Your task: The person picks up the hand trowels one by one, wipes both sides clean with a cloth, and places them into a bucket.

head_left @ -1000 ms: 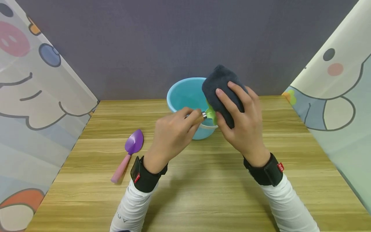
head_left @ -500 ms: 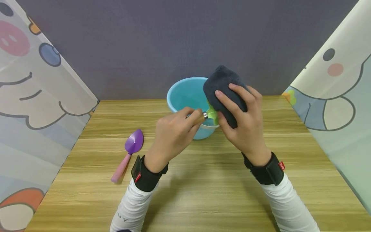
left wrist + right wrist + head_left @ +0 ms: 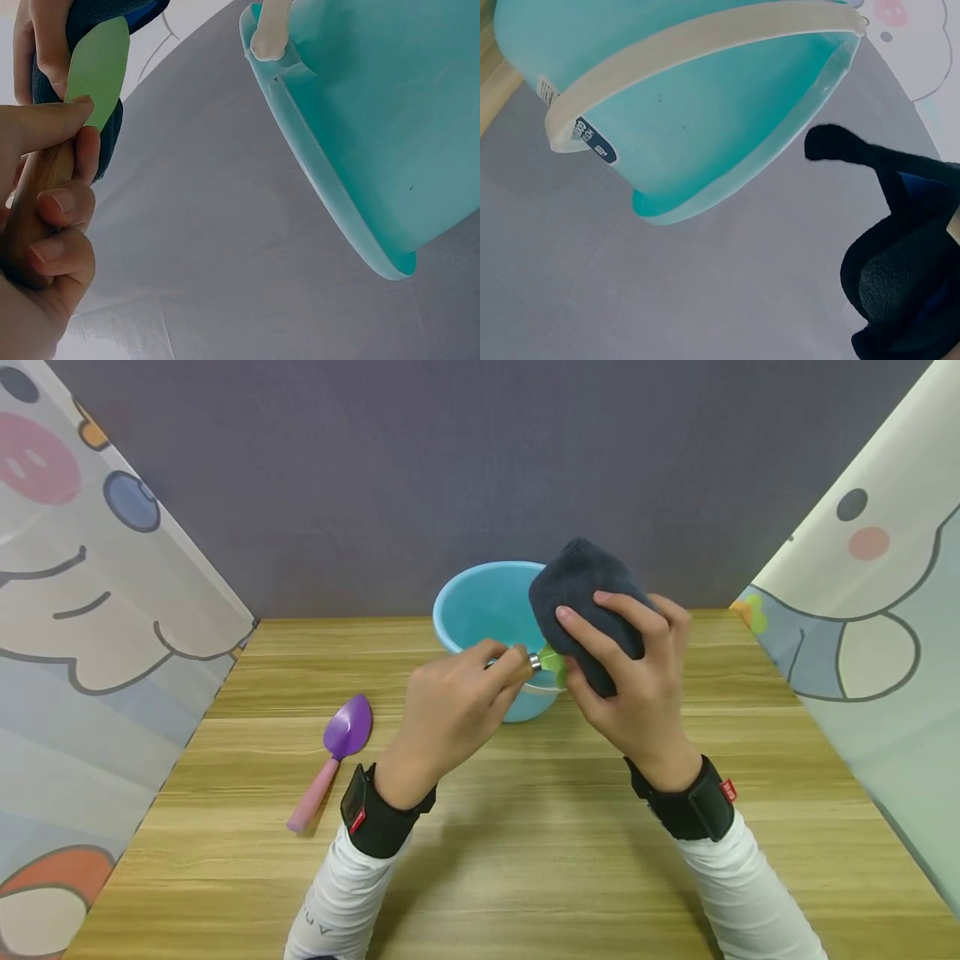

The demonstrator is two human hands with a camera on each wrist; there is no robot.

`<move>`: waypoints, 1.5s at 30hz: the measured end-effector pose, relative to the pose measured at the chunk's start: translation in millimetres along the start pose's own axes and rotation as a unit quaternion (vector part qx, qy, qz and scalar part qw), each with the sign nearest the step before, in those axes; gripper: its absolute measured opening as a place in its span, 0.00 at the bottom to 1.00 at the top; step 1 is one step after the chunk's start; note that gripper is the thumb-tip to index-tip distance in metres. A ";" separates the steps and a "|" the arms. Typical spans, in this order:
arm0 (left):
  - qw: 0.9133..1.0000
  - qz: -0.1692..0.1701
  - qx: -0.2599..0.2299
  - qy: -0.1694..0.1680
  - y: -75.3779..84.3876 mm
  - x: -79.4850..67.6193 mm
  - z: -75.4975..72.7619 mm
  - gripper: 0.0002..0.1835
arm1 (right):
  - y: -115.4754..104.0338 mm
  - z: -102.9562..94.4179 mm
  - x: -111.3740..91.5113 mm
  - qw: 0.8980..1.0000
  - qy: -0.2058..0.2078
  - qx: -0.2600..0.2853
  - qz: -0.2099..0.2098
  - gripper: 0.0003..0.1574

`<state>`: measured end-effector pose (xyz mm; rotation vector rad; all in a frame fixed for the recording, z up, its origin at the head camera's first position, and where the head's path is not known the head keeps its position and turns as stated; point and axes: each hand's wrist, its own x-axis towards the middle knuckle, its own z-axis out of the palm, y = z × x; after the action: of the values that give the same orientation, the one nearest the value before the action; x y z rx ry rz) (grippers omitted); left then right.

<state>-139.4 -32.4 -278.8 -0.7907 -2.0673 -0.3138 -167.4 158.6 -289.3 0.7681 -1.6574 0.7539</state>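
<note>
My left hand (image 3: pixel 457 710) grips the wooden handle (image 3: pixel 43 187) of a small garden trowel, its thumb lying at the base of the green blade (image 3: pixel 100 67). Wrapped over much of that blade is a folded dark grey-blue cloth (image 3: pixel 581 589), which my right hand (image 3: pixel 637 693) holds with fingers spread over the top and thumb underneath. In the left wrist view, one face of the blade shows bare against the cloth. Both hands are raised over the near right rim of a light blue bucket (image 3: pixel 480 610). The right wrist view shows cloth folds hanging loose.
To the left on the wooden table (image 3: pixel 525 877) lies a second trowel (image 3: pixel 348 727), purple with a pink handle. The bucket's pale carrying handle (image 3: pixel 705 49) crosses its mouth. A grey wall (image 3: pixel 480 460) rises behind, with cartoon-printed sheets (image 3: pixel 90 568) at both sides.
My right hand and the cloth have shifted slightly down and to the right against the blade. My left hand has barely moved, and the bucket and purple trowel stay in place.
</note>
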 end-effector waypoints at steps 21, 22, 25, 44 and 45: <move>1.000 0.003 0.007 0.020 -1.1 1.1 -2.5 0.03 | 5.1 -6.3 6.6 0.996 0.063 -0.002 0.064 0.18; 1.000 0.003 0.008 0.021 -1.3 1.2 -2.7 0.03 | 5.0 -6.6 7.0 0.996 0.064 -0.003 0.066 0.18; 1.000 0.003 0.010 0.021 -2.1 1.3 -3.4 0.03 | 4.7 -7.8 7.7 0.995 0.063 -0.003 0.073 0.18; 1.000 -0.001 0.005 0.025 -3.5 1.5 -7.0 0.05 | 7.5 -12.8 8.1 0.994 0.015 0.053 0.091 0.20; 1.000 -0.002 0.006 0.025 -3.6 1.5 -7.0 0.05 | 6.9 -12.7 8.0 0.995 0.020 0.050 0.089 0.20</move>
<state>-137.8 -37.9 -273.2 -0.7651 -2.0227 -0.3208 -167.2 172.0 -279.6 0.6762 -1.6769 0.9787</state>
